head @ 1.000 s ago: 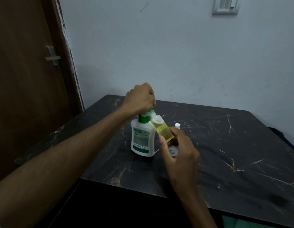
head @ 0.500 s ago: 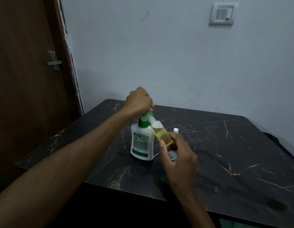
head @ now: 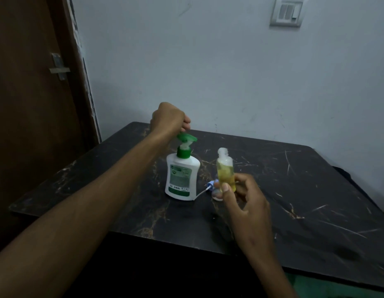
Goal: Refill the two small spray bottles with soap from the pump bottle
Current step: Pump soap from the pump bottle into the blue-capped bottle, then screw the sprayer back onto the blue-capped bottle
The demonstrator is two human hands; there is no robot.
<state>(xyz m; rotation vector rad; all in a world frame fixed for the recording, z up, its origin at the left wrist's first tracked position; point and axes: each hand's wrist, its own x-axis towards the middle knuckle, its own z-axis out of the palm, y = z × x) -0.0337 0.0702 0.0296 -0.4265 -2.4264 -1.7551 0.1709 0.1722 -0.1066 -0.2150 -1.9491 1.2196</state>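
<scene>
The small spray bottle (head: 225, 172) is upright now in the right hand (head: 247, 203), pinched low between thumb and fingers, cap off, and it sits just beside the pump bottle (head: 182, 177) with a clear gap between them. A moment ago it was tipped in with its open mouth right under the green pump head (head: 186, 138), so that's the change: it has been pulled away and stood straight. It's roughly two thirds full of yellow soap, so my guess is this one is done or being checked, and the cap goes back on next.

The left hand (head: 168, 118) is still curled loosely over the top of the pump head, fingertips on it, and the head looks sprung back up rather than pressed.

Counting: one pump bottle on the black marble table (head: 305, 190), one spray bottle in hand, and behind the right hand something low and clear which could be the second bottle, can't tell. One blue-and-white sprayer cap with its dip tube (head: 205, 189) lies by the pump bottle's base
</scene>
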